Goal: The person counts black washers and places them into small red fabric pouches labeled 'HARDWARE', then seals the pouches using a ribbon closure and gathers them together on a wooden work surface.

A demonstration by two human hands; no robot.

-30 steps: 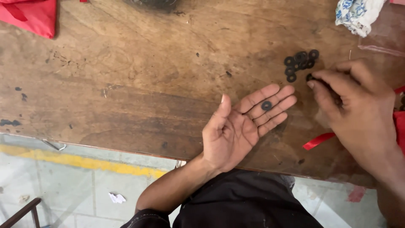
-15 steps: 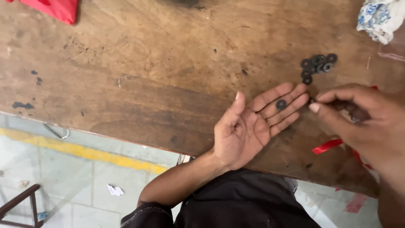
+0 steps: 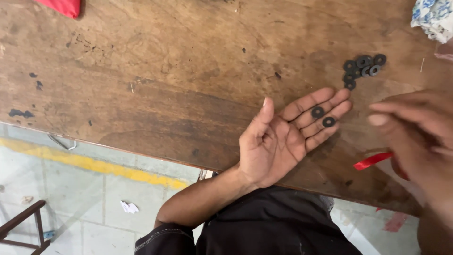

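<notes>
While the left hand [image 3: 278, 139] lies palm up on the bench [image 3: 155, 80], its fingers [image 3: 314, 101] are spread flat, gripping nothing; two black washers [image 3: 323, 117] rest on them. Right hand [image 3: 417, 137] hovers just beside, blurred, fingers drawn loosely together; cannot tell if it pinches anything. Washer pile [image 3: 362, 68] sits on bench just beyond left fingertips. Red strip [image 3: 373, 160] lies under right hand. Patterned cloth [image 3: 434, 19] at far right corner, red cloth [image 3: 63, 7] at far left.
</notes>
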